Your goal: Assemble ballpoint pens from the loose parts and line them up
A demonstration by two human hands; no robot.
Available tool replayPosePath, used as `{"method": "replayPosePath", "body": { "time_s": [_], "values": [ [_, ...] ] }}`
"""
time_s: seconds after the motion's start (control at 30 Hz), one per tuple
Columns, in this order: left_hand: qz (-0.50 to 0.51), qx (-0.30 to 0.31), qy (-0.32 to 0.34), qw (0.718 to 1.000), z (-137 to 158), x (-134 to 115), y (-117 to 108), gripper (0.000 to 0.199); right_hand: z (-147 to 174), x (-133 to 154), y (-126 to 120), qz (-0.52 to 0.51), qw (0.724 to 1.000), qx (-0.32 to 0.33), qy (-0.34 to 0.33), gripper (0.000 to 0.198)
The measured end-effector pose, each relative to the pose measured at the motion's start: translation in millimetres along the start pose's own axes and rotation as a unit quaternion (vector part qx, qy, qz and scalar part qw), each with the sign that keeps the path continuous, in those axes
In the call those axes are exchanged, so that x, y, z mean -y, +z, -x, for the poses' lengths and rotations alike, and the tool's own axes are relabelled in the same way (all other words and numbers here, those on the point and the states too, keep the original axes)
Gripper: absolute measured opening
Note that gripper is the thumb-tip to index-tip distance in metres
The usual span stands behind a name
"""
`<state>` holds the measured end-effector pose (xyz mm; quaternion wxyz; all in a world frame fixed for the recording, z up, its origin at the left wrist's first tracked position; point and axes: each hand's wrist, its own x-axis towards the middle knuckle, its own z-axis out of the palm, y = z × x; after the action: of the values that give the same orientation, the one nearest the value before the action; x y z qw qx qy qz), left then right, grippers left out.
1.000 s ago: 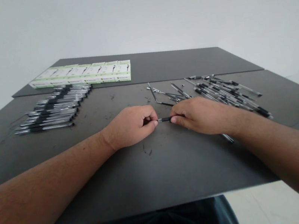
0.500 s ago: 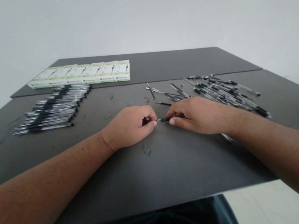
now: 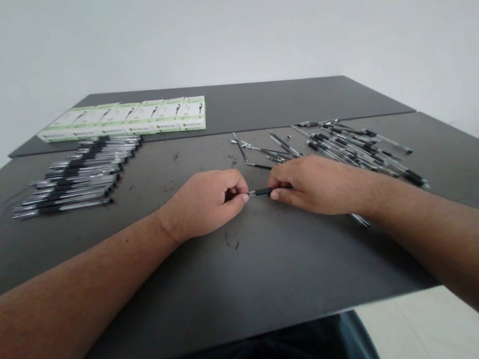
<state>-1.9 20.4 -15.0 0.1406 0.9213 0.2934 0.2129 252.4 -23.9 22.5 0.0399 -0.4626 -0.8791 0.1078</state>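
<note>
Between my two hands lies a pen [image 3: 261, 192] with a black grip, held level just over the table. My left hand [image 3: 213, 202] pinches its tip end between thumb and forefinger. My right hand [image 3: 308, 185] is closed around the black grip and hides the rest of the barrel. Just beyond my right hand are loose thin black and clear pen parts [image 3: 286, 145]. A heap of clear pens with black grips [image 3: 352, 146] spreads to the right, partly covered by my right hand and forearm.
A row of pens [image 3: 75, 176] lies side by side on the left of the dark table [image 3: 238, 283]. Behind them, several white and green boxes [image 3: 121, 120] stand in a row. Dark scribble marks [image 3: 232, 240] show on the tabletop. A pale wall rises behind.
The view has shifted slightly, so everything sits a little further left. Slightly more of the pen shows between my hands; both keep their pinch.
</note>
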Motion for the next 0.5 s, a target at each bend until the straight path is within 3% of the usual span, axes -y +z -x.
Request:
{"method": "replayPosePath", "body": {
  "time_s": [0.1,0.3,0.5],
  "values": [
    [0.000,0.000,0.000,1.000,0.1,0.6,-0.2,0.012,-0.6,-0.2,0.2,0.017,1.000,0.007,-0.019,0.031],
    [-0.002,0.004,-0.004,1.000,0.0,-0.3,-0.2,0.012,0.3,-0.9,0.4,-0.005,1.000,0.000,-0.003,0.023],
    [-0.006,0.002,-0.003,1.000,-0.4,-0.5,0.0,0.012,-1.1,0.1,1.0,0.013,1.000,0.009,-0.017,0.034]
  ]
}}
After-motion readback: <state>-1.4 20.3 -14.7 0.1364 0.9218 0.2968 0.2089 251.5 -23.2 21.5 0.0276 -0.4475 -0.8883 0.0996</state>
